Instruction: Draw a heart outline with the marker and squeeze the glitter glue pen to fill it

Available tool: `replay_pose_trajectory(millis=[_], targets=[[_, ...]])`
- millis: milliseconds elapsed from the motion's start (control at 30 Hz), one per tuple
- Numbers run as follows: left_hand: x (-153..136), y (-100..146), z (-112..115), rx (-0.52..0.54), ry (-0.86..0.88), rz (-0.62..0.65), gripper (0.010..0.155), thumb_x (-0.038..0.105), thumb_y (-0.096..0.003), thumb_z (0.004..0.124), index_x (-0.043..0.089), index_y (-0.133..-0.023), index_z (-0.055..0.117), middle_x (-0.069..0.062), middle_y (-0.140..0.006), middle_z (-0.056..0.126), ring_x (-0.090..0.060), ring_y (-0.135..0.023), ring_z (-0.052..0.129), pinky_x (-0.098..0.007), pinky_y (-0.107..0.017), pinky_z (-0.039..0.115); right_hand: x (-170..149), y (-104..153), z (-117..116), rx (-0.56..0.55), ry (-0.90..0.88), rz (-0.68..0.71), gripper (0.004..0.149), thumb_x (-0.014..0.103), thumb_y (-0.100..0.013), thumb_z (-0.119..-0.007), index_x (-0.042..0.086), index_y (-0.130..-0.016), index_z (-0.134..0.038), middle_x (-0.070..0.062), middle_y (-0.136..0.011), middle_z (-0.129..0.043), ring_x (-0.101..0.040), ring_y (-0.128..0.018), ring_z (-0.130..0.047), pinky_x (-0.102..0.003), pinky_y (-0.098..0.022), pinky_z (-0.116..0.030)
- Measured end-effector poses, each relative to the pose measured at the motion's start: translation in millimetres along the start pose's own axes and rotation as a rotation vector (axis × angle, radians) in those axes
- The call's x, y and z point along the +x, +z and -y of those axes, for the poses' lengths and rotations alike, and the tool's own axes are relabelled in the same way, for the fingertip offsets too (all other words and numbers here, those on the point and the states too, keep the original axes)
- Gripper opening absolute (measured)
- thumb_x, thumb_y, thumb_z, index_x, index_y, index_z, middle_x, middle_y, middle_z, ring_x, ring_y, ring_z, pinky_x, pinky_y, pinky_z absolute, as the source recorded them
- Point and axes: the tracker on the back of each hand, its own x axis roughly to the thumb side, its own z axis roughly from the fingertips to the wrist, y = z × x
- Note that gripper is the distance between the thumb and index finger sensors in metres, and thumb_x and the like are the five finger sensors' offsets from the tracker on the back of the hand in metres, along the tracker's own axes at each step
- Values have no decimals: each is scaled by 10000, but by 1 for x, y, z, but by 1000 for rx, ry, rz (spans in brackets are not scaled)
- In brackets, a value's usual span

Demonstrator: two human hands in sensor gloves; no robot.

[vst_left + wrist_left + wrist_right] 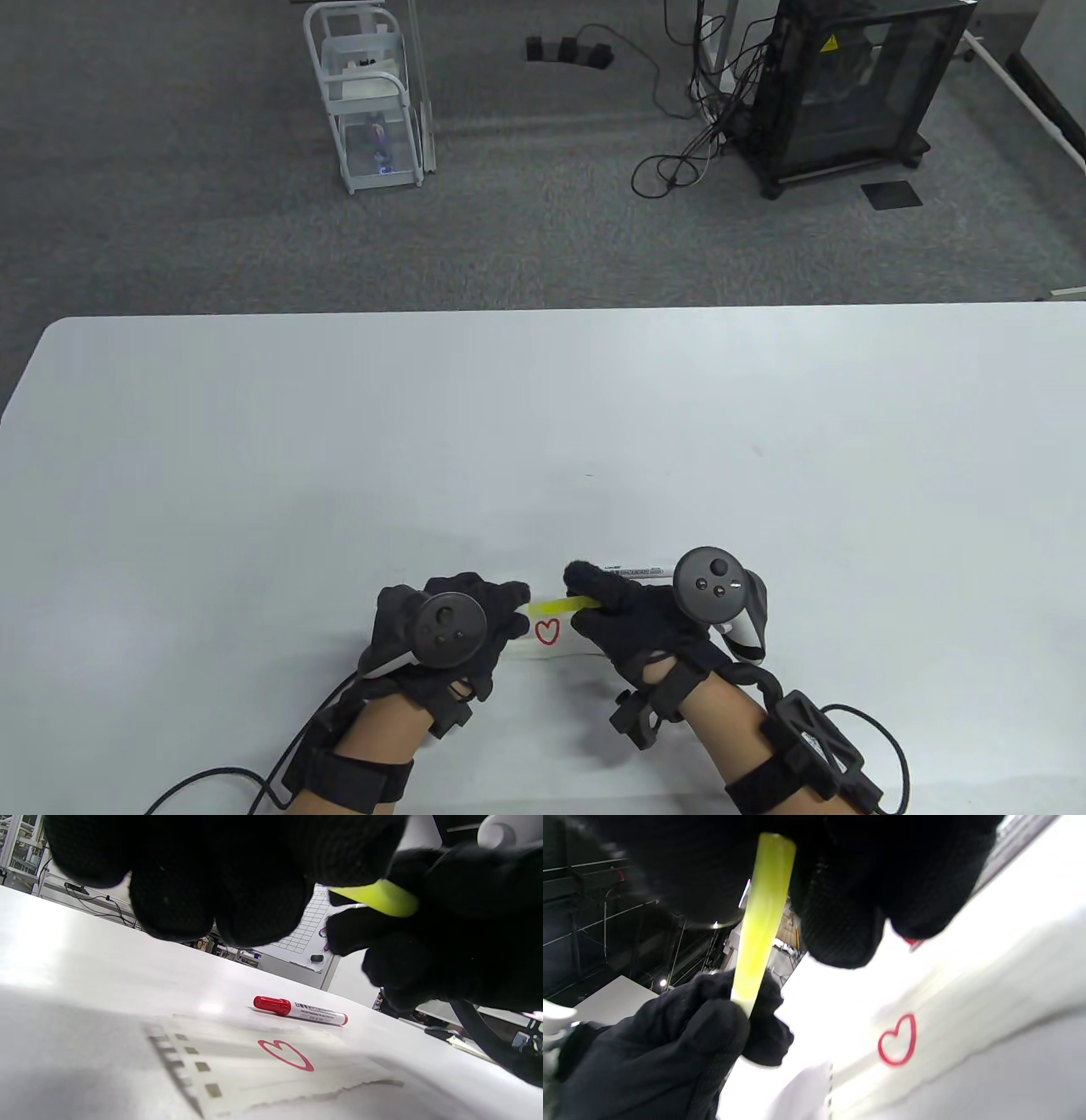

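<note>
A yellow glitter glue pen [560,605] hangs level above the paper, held between both hands. My right hand [615,603] grips its barrel [761,912], and my left hand [488,607] pinches the other end [377,896], whose tip or cap is hidden by the fingers [721,1014]. Under the pen lies a small white paper [543,649] with a red heart outline [548,632] [286,1054] [897,1039], empty inside. The red-capped marker [299,1012] lies on the table beyond the paper, its white barrel [632,569] partly hidden behind my right hand.
The white table [543,424] stretches wide beyond the hands. On the floor past its far edge stand a white wire rack [369,93] and a black cabinet [848,85] with loose cables.
</note>
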Motion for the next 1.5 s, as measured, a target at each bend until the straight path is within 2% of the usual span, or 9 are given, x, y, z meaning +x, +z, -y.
replay_pose_trajectory(millis=[200,333,433,667,767,933,1067,1233,1500], targets=[[3,0,-1,8,-11,11,499,406,-461,741,121,-868,791,-54,-634,1012,-322,-693,966,-552,-533,744,-5,1,0,-57,-24,-74,602,378,-465,-713,-75,-856,-777,-184,-569,-1033,-188,-290,-1095,-411,-236,-938],[1,1,-1,11,-4,12,499,406,-461,741,121,-868,791,-36,-635,1013,-321,-692,967,-551,-533,746,2,1,3,-69,-26,5,499,275,-436,-807,109,-906,-791,-203,-781,-919,-242,-511,-1046,-448,-383,-899],[1,1,-1,16,6,15,499,409,-463,738,124,-869,789,-36,-637,1012,-318,-695,965,-549,-534,746,-5,0,1,-13,-118,-59,852,423,-432,-830,-66,-1021,-454,-288,-850,-837,-287,-525,-1031,-460,-373,-884],[2,2,-1,6,9,19,501,410,-461,741,120,-866,796,-39,-634,1015,-320,-689,970,-551,-530,747,6,0,3,-55,83,78,486,233,-418,-842,120,-890,-818,-205,-826,-892,-216,-520,-1045,-399,-368,-916],[1,2,-2,12,14,20,500,411,-463,740,123,-867,793,-38,-637,1013,-320,-691,968,-551,-532,745,-1,0,-3,26,-127,-27,794,394,-453,-793,-49,-1029,-473,-386,-976,-585,-362,-637,-913,-482,-408,-831],[2,2,-1,9,22,15,502,410,-462,743,120,-868,795,-39,-637,1016,-323,-692,969,-553,-532,745,-7,-2,-5,-27,-95,-87,630,376,-472,-690,-94,-890,-725,-259,-656,-970,-202,-287,-1071,-371,-173,-932],[2,2,-1,1,24,25,502,414,-462,742,125,-869,795,-35,-636,1018,-317,-692,972,-550,-533,747,5,-1,-1,-37,-28,-13,470,241,-433,-809,79,-874,-806,-213,-773,-904,-176,-434,-1044,-354,-287,-941],[2,2,-1,7,25,25,501,414,-463,741,126,-870,793,-35,-641,1015,-319,-698,967,-551,-536,743,-3,-2,-2,11,-83,-69,763,361,-460,-782,-73,-1011,-481,-360,-908,-711,-252,-494,-1019,-400,-327,-907],[1,4,-2,5,28,22,502,414,-461,741,126,-868,798,-35,-637,1018,-319,-697,968,-551,-535,744,8,-3,-3,-10,67,30,486,228,-414,-843,122,-888,-833,-217,-791,-913,-163,-410,-1064,-349,-284,-952]])
